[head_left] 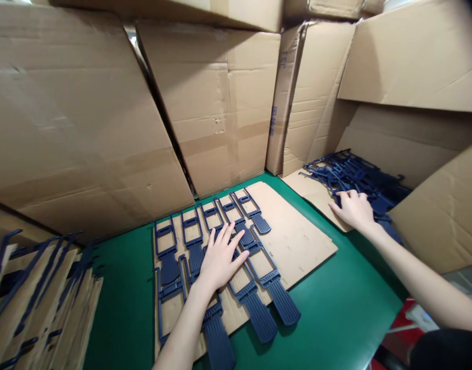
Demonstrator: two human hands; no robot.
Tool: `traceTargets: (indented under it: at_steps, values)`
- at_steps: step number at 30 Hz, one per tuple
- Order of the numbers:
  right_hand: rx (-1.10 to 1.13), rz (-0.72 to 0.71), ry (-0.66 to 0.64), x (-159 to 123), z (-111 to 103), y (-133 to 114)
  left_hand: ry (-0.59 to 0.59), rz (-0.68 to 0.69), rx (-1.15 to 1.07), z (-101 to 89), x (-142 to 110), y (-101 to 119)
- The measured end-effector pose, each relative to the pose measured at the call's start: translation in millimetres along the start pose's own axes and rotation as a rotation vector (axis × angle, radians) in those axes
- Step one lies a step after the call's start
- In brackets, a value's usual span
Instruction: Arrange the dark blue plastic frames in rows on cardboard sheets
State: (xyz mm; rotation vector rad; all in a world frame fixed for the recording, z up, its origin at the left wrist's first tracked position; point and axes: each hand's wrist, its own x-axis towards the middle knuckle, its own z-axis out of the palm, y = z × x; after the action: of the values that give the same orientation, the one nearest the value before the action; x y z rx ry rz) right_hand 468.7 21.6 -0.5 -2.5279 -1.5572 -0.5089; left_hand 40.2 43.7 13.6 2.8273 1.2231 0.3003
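My left hand (220,259) lies with fingers spread over dark blue plastic frames laid in two rows on a flat cardboard sheet (297,234). Each frame has a rectangular opening and a ribbed, paddle-like end; one frame (272,277) lies just right of that hand. The hand and forearm cover parts of several frames. At the right, my right hand (354,209) reaches to a tangled pile of the same dark blue parts (351,169) inside an open cardboard box. Its fingers are bent, with the edge of a dark blue plastic frame (337,198) between thumb and index finger.
Large cardboard boxes (205,103) stand along the back of the green table (321,313). At the left is a stack of cardboard sheets (76,303) with dark blue parts between them. The open box's flap (444,210) rises beside my right forearm.
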Motion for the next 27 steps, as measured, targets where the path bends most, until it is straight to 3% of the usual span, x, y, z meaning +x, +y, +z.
traceTargets:
  at_steps: [4,12,20,23,27]
  values:
    - [0.101,0.009,0.074,-4,11,-1,0.008,0.004,-0.008,0.2,0,-1]
    - [0.461,-0.058,0.210,14,22,14,0.005,0.004,-0.019,-1.0,0,0]
    - [0.609,-0.142,0.376,14,-5,6,-0.001,0.002,-0.019,-1.5,1,0]
    - [0.639,-0.270,0.400,5,-26,-14,-0.007,0.001,-0.007,-1.9,1,0]
    - [0.648,-0.634,0.315,-27,-54,-53,-0.018,-0.006,-0.009,-2.6,1,1]
